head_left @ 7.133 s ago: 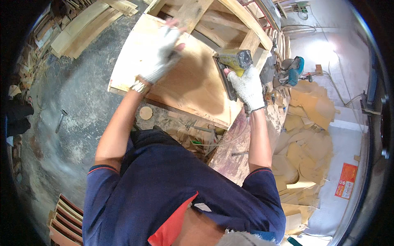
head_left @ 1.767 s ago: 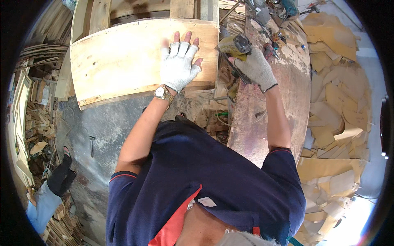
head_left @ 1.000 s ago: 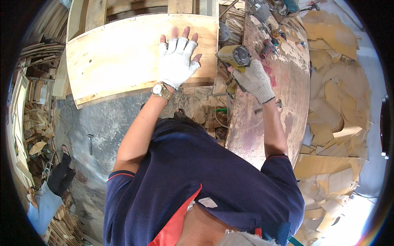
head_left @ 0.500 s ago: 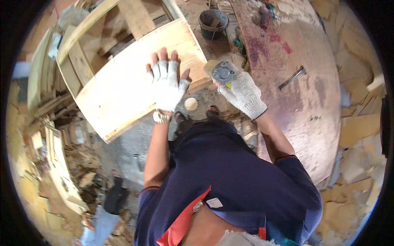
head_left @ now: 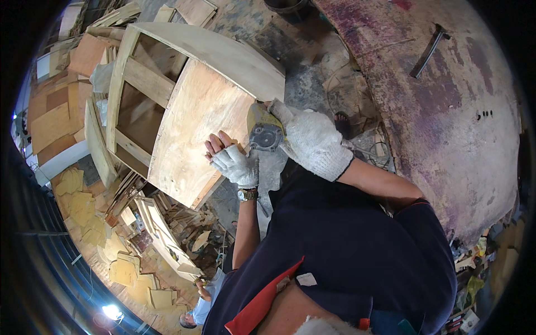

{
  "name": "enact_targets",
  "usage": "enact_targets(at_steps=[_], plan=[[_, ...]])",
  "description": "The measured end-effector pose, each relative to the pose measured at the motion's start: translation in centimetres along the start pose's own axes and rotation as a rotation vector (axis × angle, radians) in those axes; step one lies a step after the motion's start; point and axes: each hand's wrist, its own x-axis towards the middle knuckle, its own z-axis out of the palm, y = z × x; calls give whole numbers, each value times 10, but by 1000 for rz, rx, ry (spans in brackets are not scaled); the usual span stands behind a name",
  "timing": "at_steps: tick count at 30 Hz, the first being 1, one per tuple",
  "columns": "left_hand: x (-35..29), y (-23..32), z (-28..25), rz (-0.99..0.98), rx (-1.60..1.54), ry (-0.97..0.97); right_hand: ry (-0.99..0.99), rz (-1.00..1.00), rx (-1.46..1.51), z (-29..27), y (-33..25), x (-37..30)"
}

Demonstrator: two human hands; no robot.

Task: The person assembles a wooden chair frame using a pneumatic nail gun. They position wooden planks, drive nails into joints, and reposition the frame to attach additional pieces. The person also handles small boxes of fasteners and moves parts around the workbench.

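Note:
My right hand [head_left: 318,139], in a white knitted glove, grips a yellow and grey nail gun [head_left: 266,133] by its upper part. The tool is at the right edge of a pale plywood panel [head_left: 195,123]; its tip is hidden, so contact cannot be told. The panel belongs to a curved wooden frame [head_left: 127,72] with crosspieces and a broad curved side board [head_left: 223,56]. My left hand [head_left: 237,164], in a fingerless white glove with a watch at the wrist, is over the panel's near right edge. Its bare fingertips are stretched out, holding nothing.
On the right stands a large stained curved board [head_left: 424,128] with a hammer [head_left: 430,51] on it. A dark bucket [head_left: 289,8] is at the top. Wood scraps [head_left: 125,271] cover the lower left floor, where another person [head_left: 204,301] works by a smaller frame [head_left: 164,240].
My view has turned, showing more of the wooden frame. My left hand has drawn back from the panel's middle to its near edge. The nail gun has come closer to the left hand.

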Motion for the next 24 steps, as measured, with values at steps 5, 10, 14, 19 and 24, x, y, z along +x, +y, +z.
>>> enact_targets(at_steps=[5, 10, 14, 19, 24], plan=[[-4, 4, -1, -68, -92, 4, -4, -16, -9, -7, 1, 7], [-9, 2, 2, -71, -168, 68, -62, -84, -96, -21, 6, 16], [-18, -2, 10, -48, -227, 116, -79, -128, -322, -32, 7, 37], [-23, -2, 16, -35, -207, 187, -143, -361, -225, -39, -17, 81], [-22, 3, 20, -56, -252, 278, -373, -409, -364, -17, -67, 109]])
